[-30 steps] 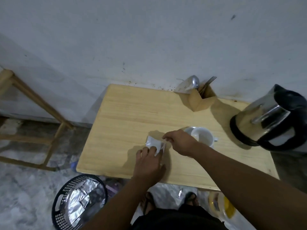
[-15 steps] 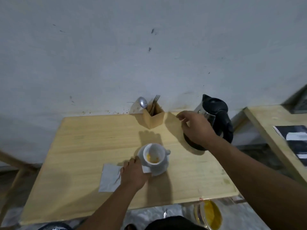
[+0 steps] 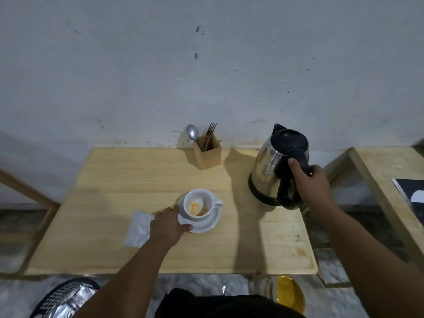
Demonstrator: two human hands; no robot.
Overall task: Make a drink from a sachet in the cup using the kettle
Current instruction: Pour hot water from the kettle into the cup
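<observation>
Far left on the floor we see a black basket [image 3: 62, 299] lined with foil. On the wooden table [image 3: 110, 180], the emptied white sachet [image 3: 137, 228] lies flat, partly under our left hand [image 3: 168, 226], whose fingers curl around the saucer [image 3: 204, 226] rim. The cup [image 3: 199, 204] sits on the saucer, orange powder inside. A wooden holder [image 3: 207, 153] with 1 spoon and 1 fork stands behind by the wall. Our right hand [image 3: 309, 182] is wrapped tight on the kettle [image 3: 270, 166] handle, kettle well right of the cup, nothing between.
</observation>
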